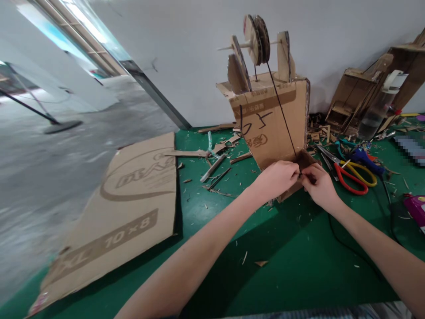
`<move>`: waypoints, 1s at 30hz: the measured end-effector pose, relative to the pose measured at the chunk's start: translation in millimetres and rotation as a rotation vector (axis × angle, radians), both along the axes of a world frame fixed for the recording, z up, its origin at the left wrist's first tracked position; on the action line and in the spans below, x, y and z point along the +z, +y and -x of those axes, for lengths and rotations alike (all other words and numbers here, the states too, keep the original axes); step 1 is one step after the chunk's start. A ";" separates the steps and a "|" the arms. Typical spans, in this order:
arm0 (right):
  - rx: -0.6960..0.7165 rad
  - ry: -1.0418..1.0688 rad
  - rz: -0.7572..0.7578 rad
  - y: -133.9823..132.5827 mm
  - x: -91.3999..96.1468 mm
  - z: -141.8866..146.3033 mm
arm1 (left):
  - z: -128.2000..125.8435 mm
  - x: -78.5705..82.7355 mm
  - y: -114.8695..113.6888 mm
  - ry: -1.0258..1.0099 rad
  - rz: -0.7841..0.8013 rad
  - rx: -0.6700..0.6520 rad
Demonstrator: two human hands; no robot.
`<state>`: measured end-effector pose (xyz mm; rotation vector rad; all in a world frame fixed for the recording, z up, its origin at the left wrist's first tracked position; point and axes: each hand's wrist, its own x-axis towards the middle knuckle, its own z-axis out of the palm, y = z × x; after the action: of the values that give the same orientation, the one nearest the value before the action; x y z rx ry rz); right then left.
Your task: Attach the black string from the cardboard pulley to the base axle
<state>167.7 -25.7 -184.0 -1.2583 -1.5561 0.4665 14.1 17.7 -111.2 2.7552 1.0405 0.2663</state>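
Note:
A cardboard box structure (275, 117) stands upright against the wall, with a cardboard pulley wheel (256, 40) on a stick axle between two cardboard posts. From the wheel a dark string (282, 108) runs down the front to a small open cardboard box (303, 157) at the base. My left hand (279, 177) pinches the string's lower end in front of that small box. Close beside it, my right hand (317, 184) also has its fingertips closed on the string. The small box is partly hidden behind both hands.
A large flat cardboard sheet (142, 177) overhangs the table's left side. Scissors with red and yellow handles (355, 177), a blue-handled tool (365, 159), a clear bottle (378, 106) and a purple packet (415, 208) lie or stand right. Cardboard scraps (229, 144) litter the green table (275, 283).

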 end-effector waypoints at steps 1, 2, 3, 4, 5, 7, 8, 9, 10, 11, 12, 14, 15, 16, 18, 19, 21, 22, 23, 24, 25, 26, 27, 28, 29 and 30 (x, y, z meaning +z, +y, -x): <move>0.004 0.016 0.012 0.5 -0.4 -0.3 | -0.1 -0.5 0.2 -0.003 0.004 0.006; 0.008 0.031 0.022 0.9 -0.9 -0.6 | 0.0 -1.1 0.3 -0.005 0.006 0.011; 0.011 0.041 0.030 1.3 -1.5 -0.8 | 0.1 -1.6 0.4 -0.006 0.004 0.016; 0.013 0.049 0.034 1.5 -2.0 -1.1 | 0.4 -2.0 0.5 -0.007 -0.002 0.023; 0.015 0.052 0.035 1.6 -2.3 -1.2 | 0.7 -2.3 0.5 -0.006 -0.013 0.028; 0.018 0.052 0.035 1.4 -2.7 -1.5 | 1.3 -2.4 0.3 0.008 -0.043 0.031; 0.020 0.050 0.035 1.1 -2.6 -1.6 | 1.6 -2.3 0.0 0.026 -0.059 0.029; 0.023 0.048 0.035 0.8 -2.6 -1.6 | 1.8 -2.0 -0.3 0.049 -0.074 0.022; 0.027 0.047 0.035 0.5 -2.5 -1.7 | 1.9 -1.6 -0.7 0.075 -0.089 0.009; 0.032 0.048 0.034 0.3 -2.4 -1.7 | 1.9 -1.1 -1.1 0.097 -0.103 -0.007; 0.037 0.050 0.034 0.0 -2.5 -1.7 | 1.8 -0.7 -1.7 0.114 -0.113 -0.021; 0.046 0.061 0.036 -0.3 -2.7 -1.8 | 1.4 0.1 -3.0 0.131 -0.122 -0.032; 0.048 0.066 0.040 -0.5 -2.8 -2.0 | 1.0 0.2 -3.6 0.135 -0.125 -0.026; 0.048 0.068 0.041 -0.6 -2.8 -2.2 | 0.6 0.3 -4.2 0.141 -0.130 -0.016; 0.045 0.057 0.038 -0.8 -2.3 -3.0 | -0.2 0.4 -4.9 0.155 -0.146 -0.006; 0.046 0.046 0.034 -0.8 -1.9 -3.5 | -0.6 0.5 -5.1 0.159 -0.151 -0.006; 0.047 0.025 0.026 -0.9 -1.2 -4.4 | -1.3 1.0 -5.0 0.148 -0.141 -0.006; 0.046 0.021 0.025 -0.9 -0.9 -4.7 | -1.6 1.4 -4.8 0.136 -0.126 -0.001; 0.044 0.019 0.023 -0.9 -0.7 -4.8 | -1.9 1.6 -4.6 0.122 -0.110 0.007; 0.040 0.018 0.022 -0.9 -0.6 -4.7 | -2.1 1.6 -4.2 0.110 -0.096 0.013; 0.035 0.018 0.022 -1.0 -0.5 -4.4 | -2.2 1.5 -3.8 0.101 -0.089 0.019; 0.031 0.016 0.022 -1.1 -0.5 -4.0 | -2.4 1.1 -3.4 0.095 -0.088 0.026; 0.027 0.012 0.020 -1.2 -0.4 -3.6 | -2.5 0.5 -3.1 0.093 -0.091 0.035; 0.023 0.006 0.018 -1.5 -0.2 -3.1 | -2.6 0.0 -2.8 0.094 -0.096 0.046; 0.021 0.000 0.015 -1.7 0.1 -2.6 | -2.7 -0.5 -2.6 0.097 -0.099 0.057; 0.018 -0.006 0.011 -2.0 0.5 -2.1 | -2.9 -0.7 -2.7 0.099 -0.101 0.066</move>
<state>169.8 -27.7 -183.5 -1.2559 -1.5728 0.4839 16.9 15.0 -111.9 2.8531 1.1751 0.1982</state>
